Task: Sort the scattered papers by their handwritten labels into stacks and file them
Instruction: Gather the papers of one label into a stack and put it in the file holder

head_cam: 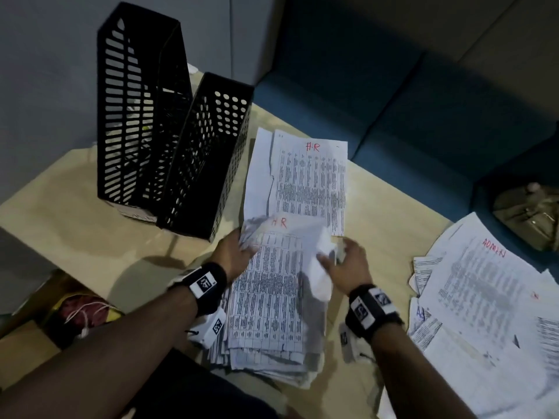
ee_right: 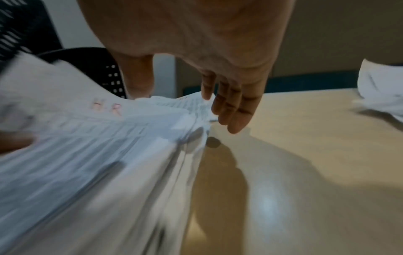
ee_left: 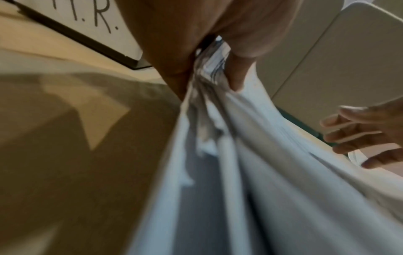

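A thick stack of printed sheets marked "HR" in red (head_cam: 272, 297) is lifted off the table at its far end. My left hand (head_cam: 245, 246) pinches its top left corner, thumb on top and fingers beneath (ee_left: 209, 69). My right hand (head_cam: 335, 255) touches the stack's top right corner with straight fingers (ee_right: 229, 110); a loose sheet curls there. Another HR sheet (head_cam: 311, 182) lies flat just beyond. A spread pile marked "ADMIN" (head_cam: 484, 297) lies at the right. Two black perforated file holders (head_cam: 142, 116) (head_cam: 208, 152) stand at the back left; one bears an "H.R." label (ee_left: 96, 17).
The beige table (head_cam: 75, 231) has bare surface left of the stack and between the stack and the ADMIN pile. A blue sofa (head_cam: 423, 116) runs behind the table, with an olive bag (head_cam: 526, 216) on it. A box of odds and ends (head_cam: 81, 309) sits below the table's left edge.
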